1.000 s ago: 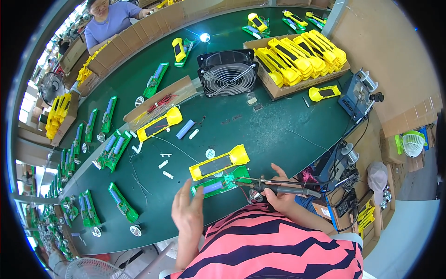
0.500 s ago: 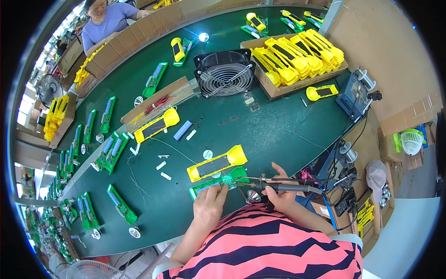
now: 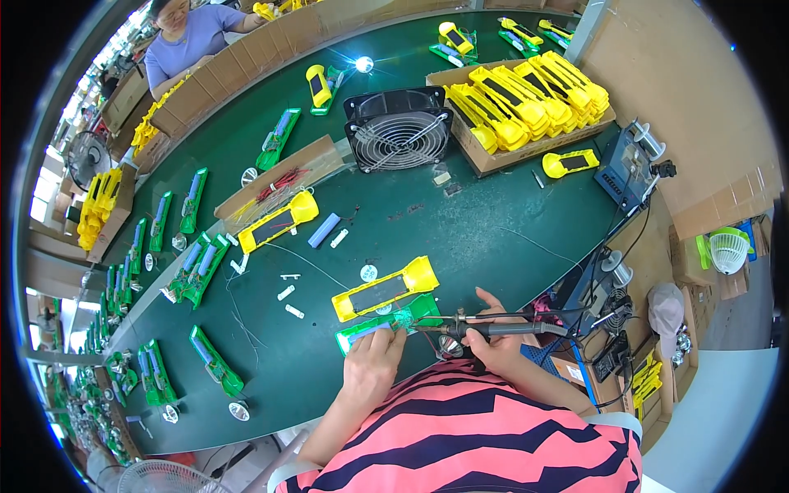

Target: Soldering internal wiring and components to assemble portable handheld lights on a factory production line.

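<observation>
A green torch housing half (image 3: 426, 308) lies on the bench in front of me, with a blue cell and a small circuit board in it. My left hand (image 3: 371, 361) is closed over its near edge, the fingertips pressed together beside the board. What small part they may pinch is hidden. In my right hand (image 3: 496, 338) is a soldering iron (image 3: 518, 329), its tip over the board. A round reflector lamp (image 3: 449, 346) rests just below the iron, by wires. Right behind the green half lies a yellow housing half (image 3: 384, 294) with a dark panel.
A cardboard box of yellow halves (image 3: 526, 107) and a black fan (image 3: 398, 131) stand behind. Soldering stations (image 3: 622, 168) with wire spools line the right edge. More green halves (image 3: 215, 360) lie leftward. A co-worker (image 3: 193, 41) sits beyond the cardboard divider.
The soldering iron has shifted slightly, its tip a bit lower over the board. Green halves and the lit lamp at the far side have slid slightly right. The co-worker's hand now touches yellow parts.
</observation>
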Demonstrator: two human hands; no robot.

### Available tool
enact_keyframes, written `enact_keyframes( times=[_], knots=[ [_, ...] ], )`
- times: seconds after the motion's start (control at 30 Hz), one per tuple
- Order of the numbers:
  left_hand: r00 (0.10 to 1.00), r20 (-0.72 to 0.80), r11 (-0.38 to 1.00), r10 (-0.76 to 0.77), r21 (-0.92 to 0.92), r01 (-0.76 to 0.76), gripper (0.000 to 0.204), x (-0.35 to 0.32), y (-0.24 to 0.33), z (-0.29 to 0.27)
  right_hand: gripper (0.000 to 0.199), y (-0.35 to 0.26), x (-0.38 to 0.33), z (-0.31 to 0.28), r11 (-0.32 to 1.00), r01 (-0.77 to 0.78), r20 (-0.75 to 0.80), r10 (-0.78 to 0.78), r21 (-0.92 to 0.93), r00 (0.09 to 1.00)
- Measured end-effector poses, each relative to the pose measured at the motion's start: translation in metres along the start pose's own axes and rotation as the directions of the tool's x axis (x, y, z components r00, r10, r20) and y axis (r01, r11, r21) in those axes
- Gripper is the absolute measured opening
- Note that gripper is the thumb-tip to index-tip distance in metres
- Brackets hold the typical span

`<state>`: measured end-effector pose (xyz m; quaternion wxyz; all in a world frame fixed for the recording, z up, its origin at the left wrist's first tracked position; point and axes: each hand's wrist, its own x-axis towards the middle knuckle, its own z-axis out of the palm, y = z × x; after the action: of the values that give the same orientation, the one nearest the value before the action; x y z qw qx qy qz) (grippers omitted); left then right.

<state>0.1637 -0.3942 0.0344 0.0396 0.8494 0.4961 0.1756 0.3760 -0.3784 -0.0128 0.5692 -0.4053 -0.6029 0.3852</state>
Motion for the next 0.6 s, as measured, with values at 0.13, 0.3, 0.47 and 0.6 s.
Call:
enact_keyframes(
  times=[0.13,0.3,0.47,0.6],
  knots=[
    [1.0,0.012,1.0,-0.009,0.008,0.008,0.027,0.0001,0.0,0.0004,0.013,0.0032,-0.002,0.0016,1.0,-0.017,0.001,0.017,-0.004,1.0],
    [1.0,0.011,1.0,-0.014,-0.005,0.014,0.026,-0.0008,-0.0004,0.0002,0.012,0.004,-0.0031,0.0026,0.999,-0.042,0.002,0.042,0.014,0.999],
    [1.0,-0.021,1.0,-0.013,-0.004,0.013,0.026,0.001,0.0013,0.0007,0.015,0.0082,-0.0063,0.0011,0.999,-0.025,-0.015,0.025,0.035,1.0],
    [1.0,-0.006,1.0,-0.021,-0.004,0.021,0.026,0.0023,0.0014,0.001,0.018,-0.0001,-0.0045,-0.0054,0.987,-0.12,-0.086,0.129,0.105,0.988]
  ],
)
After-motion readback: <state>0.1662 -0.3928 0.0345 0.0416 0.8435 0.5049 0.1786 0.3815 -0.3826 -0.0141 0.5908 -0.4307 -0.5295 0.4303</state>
